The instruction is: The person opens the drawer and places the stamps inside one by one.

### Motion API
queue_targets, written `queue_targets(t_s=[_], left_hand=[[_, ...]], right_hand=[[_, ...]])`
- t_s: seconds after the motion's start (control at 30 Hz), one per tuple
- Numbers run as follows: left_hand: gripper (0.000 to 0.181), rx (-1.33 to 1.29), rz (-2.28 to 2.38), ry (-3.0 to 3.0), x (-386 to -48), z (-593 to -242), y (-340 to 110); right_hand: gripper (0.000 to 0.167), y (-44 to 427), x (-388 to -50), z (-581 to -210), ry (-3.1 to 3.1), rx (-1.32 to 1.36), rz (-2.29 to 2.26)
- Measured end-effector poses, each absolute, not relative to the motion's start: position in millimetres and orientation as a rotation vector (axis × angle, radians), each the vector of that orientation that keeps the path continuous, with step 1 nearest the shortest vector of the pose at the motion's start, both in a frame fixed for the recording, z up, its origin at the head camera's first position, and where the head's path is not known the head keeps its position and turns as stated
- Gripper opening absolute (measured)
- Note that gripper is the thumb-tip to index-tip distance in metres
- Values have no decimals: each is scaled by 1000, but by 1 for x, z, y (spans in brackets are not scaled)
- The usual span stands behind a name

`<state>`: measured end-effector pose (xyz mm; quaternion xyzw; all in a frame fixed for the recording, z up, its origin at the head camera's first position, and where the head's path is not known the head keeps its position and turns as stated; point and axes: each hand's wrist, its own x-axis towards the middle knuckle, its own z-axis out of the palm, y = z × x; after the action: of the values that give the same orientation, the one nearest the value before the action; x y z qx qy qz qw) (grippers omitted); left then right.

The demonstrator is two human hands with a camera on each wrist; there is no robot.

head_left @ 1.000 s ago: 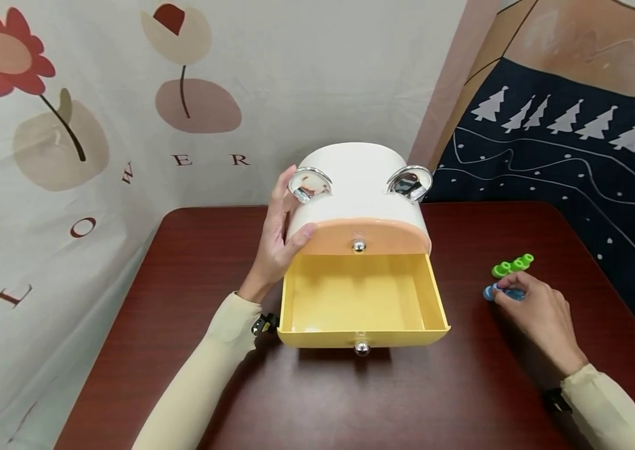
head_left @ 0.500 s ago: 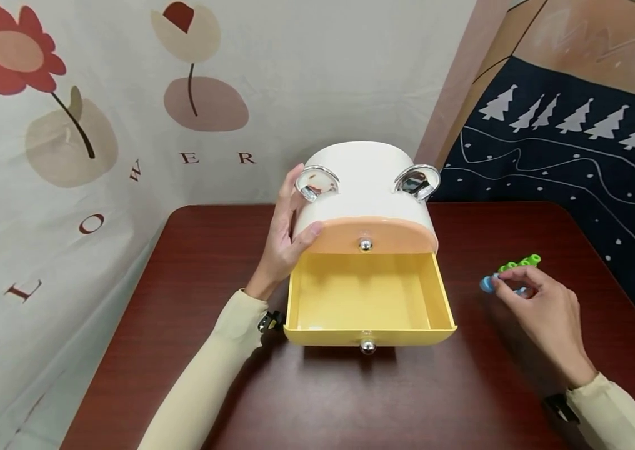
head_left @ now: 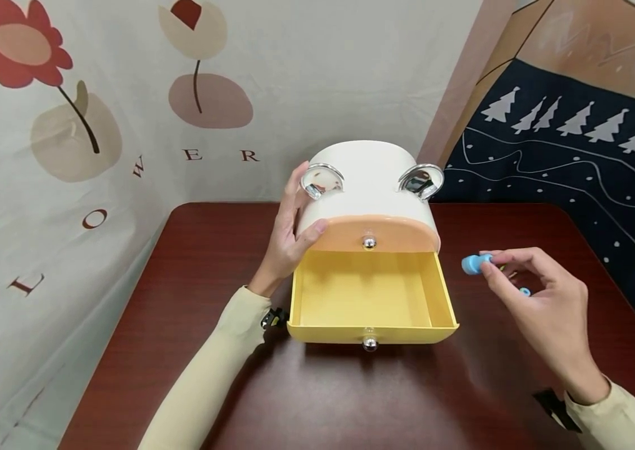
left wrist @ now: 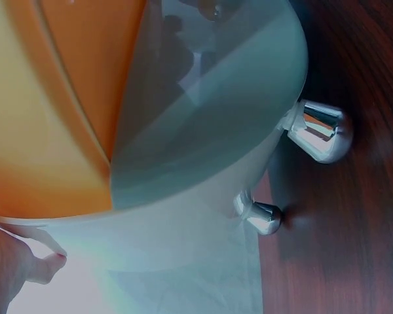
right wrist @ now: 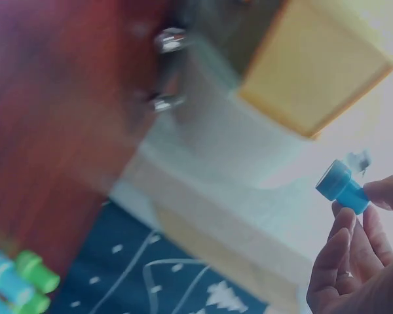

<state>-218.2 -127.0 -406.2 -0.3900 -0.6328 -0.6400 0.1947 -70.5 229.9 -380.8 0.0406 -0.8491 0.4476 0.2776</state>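
Observation:
A white drawer box [head_left: 365, 162] with silver ears stands at the middle of the table. Its lower yellow drawer [head_left: 372, 335] is pulled out, with nothing visible inside; the orange upper drawer [head_left: 402, 232] is closed. My left hand [head_left: 285, 242] holds the box's left side, thumb at the front edge and fingers behind the ear. To the right of the drawer, above the table, my right hand [head_left: 555, 306] pinches a small blue peg [head_left: 472, 264] between thumb and forefinger. In the right wrist view the peg [right wrist: 344, 187] shows a wide head and narrower stem.
Green pegs [right wrist: 38, 271] and blue pegs [right wrist: 10, 280] lie on the table at the right, mostly behind my right hand in the head view. The dark red table [head_left: 194, 269] meets a flower-print cloth at the back and a navy tree-print cloth [head_left: 587, 181] at the right.
My right hand has lifted the blue peg off the table and brought it left toward the drawer. The left hand keeps its hold on the box. The head view has shifted slightly.

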Motion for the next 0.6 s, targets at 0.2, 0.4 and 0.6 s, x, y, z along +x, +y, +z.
queue_targets(t_s=[0.2, 0.4, 0.6], left_hand=[[89, -1089, -1796, -1775, -219, -407, -127], [89, -1090, -1793, -1784, -218, -406, -126], [89, -1085, -1807, -1773, -218, -407, -126]], right_hand=[[29, 199, -69, -363, -2258, 356, 1248], [29, 169, -70, -355, -2356, 518, 1174], [21, 144, -77, -352, -2462, 591, 1118]])
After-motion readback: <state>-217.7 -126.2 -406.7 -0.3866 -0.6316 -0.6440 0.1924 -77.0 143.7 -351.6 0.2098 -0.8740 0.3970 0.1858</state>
